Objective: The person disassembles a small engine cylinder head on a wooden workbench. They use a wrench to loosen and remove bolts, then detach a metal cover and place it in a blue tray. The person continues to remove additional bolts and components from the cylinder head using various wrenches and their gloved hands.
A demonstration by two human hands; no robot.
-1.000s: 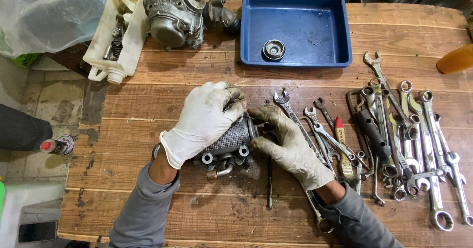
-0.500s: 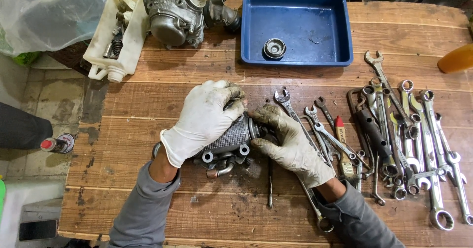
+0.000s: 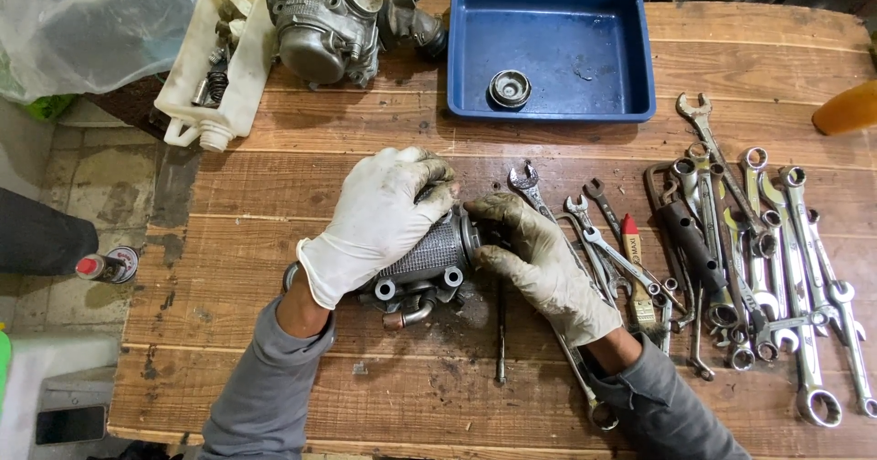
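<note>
A finned grey metal engine part (image 3: 427, 257) lies on the wooden table (image 3: 274, 163), with round lugs and a bent pipe on its near side. My left hand (image 3: 382, 215), in a dirty white glove, lies over its top and grips it. My right hand (image 3: 534, 257), in a grimy glove, presses its fingers against the part's right end. What the fingers touch there is hidden.
Several spanners (image 3: 767, 259) and a small brush (image 3: 637, 273) lie to the right. A thin rod (image 3: 501, 332) lies near the table's front. A blue tray (image 3: 639, 67) with a round metal piece (image 3: 509, 88), an engine casing (image 3: 324, 21) and a cut white container (image 3: 219, 67) stand at the back.
Both hands stay on the finned part. The right hand's fingers have shifted slightly at its end.
</note>
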